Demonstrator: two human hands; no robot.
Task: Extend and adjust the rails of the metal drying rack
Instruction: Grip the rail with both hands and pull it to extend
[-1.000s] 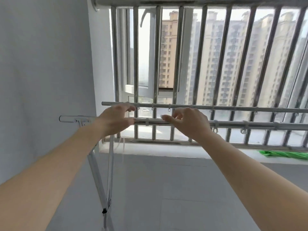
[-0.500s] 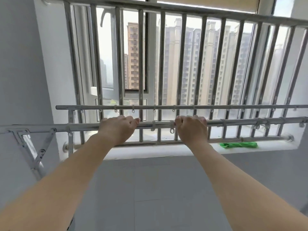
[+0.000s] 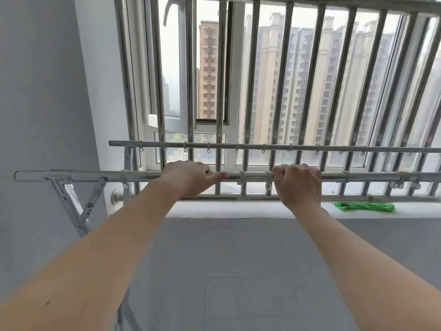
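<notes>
While both arms reach forward, the left hand (image 3: 188, 179) and right hand (image 3: 297, 185) are each curled over the near rail (image 3: 248, 176) of the metal drying rack (image 3: 78, 201), gripping it from above, knuckles up. Hands sit apart with a small clip ring (image 3: 268, 186) just beside the right one. Far rail (image 3: 286, 147) runs parallel behind, nearer the window bars (image 3: 281, 75). Rack's hinged bracket stands at left by the grey wall (image 3: 43, 91). Green cloth (image 3: 365, 206) lies on the sill (image 3: 238, 209), right side.
</notes>
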